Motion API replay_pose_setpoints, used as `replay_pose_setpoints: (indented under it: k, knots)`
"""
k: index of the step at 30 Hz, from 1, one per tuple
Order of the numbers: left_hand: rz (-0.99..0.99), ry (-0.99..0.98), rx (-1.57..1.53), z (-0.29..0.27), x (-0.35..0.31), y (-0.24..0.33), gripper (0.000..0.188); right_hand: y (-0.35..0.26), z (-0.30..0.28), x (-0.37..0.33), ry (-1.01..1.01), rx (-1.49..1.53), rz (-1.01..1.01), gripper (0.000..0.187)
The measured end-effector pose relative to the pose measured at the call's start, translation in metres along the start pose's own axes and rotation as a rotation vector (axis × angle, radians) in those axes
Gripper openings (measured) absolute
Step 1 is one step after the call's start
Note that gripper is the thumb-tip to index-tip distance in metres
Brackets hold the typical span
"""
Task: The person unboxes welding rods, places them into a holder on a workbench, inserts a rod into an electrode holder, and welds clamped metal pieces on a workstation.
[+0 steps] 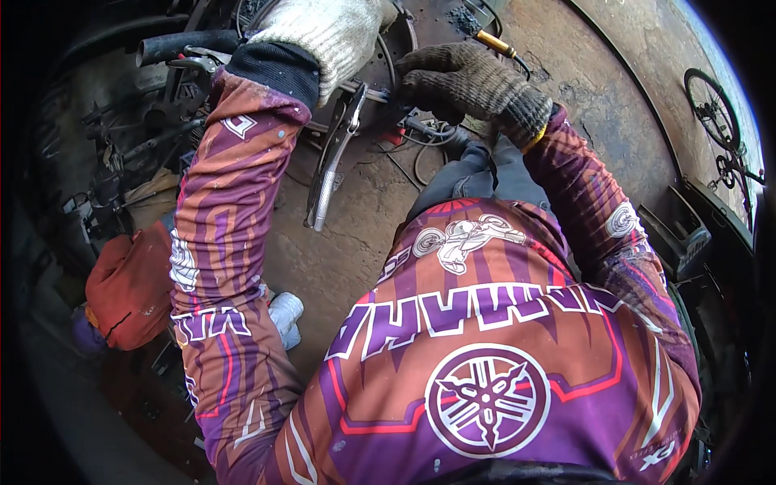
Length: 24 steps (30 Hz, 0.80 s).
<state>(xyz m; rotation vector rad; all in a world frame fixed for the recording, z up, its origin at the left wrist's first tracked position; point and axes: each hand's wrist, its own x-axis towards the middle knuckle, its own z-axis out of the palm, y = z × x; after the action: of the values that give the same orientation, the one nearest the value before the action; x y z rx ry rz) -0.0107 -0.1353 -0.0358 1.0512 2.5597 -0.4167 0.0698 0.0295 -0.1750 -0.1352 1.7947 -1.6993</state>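
My left hand (pixel 323 40), in a cream knit glove, reaches over a metal workpiece at the top edge; its fingers are hidden. To its right is my right hand (pixel 473 85), in a dark grey-brown glove. The right fingers are bent and closed toward the workpiece; what they hold, if anything, is hidden. Locking pliers (pixel 331 166) hang handles-down from the metal, just below my left hand. A round metal rim (pixel 411 32) curves between the two gloves. A thick dark pipe (pixel 190 47) sticks out left of my left wrist, with another clamp-like tool (pixel 198 61) beside it.
A yellow-handled tool (pixel 495 43) with a black cable lies beyond my right hand. Cables (pixel 428 153) run over the stained floor (pixel 323 250). Metal scrap (pixel 121 153) crowds the left side. An orange-red garment (pixel 133 283) and a white shoe-like thing (pixel 285 315) are lower left. A bicycle (pixel 715 113) stands far right.
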Motion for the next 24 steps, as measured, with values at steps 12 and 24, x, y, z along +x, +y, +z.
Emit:
replay_pose_setpoints:
  k: [12, 24]
  knots:
    - [-0.006, 0.069, -0.008, 0.003, -0.005, -0.001, 0.018, 0.004, 0.019, 0.013, 0.003, -0.336, -0.185, 0.033]
    - [0.002, 0.072, -0.039, 0.015, -0.002, -0.006, 0.027, 0.015, 0.02, 0.016, 0.034, -0.347, -0.263, 0.034]
